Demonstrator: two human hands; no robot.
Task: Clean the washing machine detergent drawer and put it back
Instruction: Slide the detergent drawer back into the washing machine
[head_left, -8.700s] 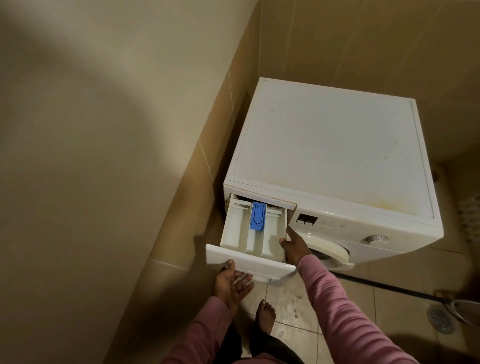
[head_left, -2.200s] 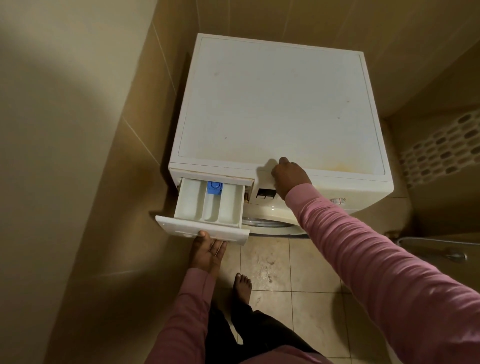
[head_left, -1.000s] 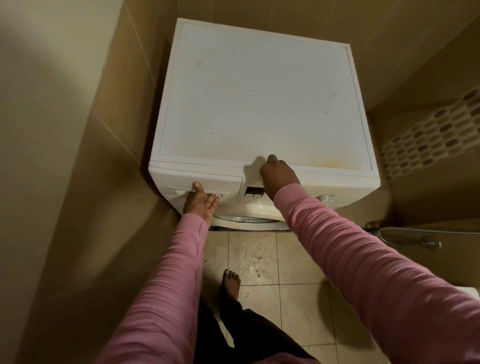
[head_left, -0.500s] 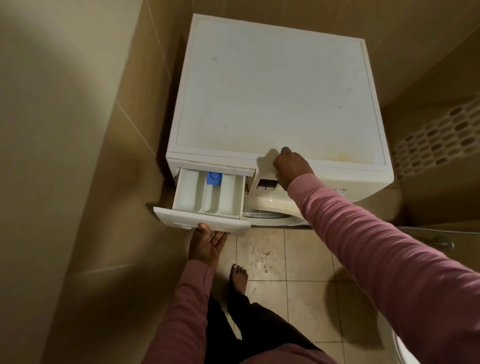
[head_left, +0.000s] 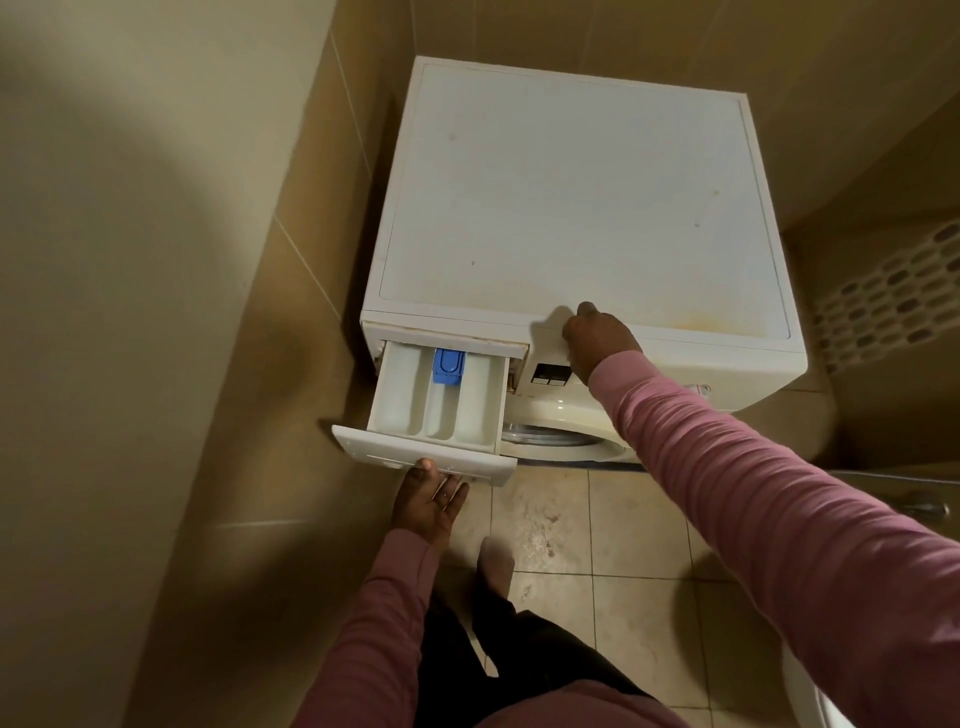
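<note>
— And the detergent drawer (head_left: 441, 410)?
— Left of centre, pulled well out from the washing machine (head_left: 571, 208), blue insert (head_left: 448, 366) at the back of the middle compartment.
— Left hand (head_left: 428, 501)?
— Just below, palm up beneath the front panel, thumb touching it, fingers fairly straight.
— Right hand (head_left: 597, 338)?
— Centre right, fingers curled, clutching nothing, pressed on the machine's top front edge.
— Underneath?
— Tiled floor (head_left: 597, 519), bare foot (head_left: 496, 561).
</note>
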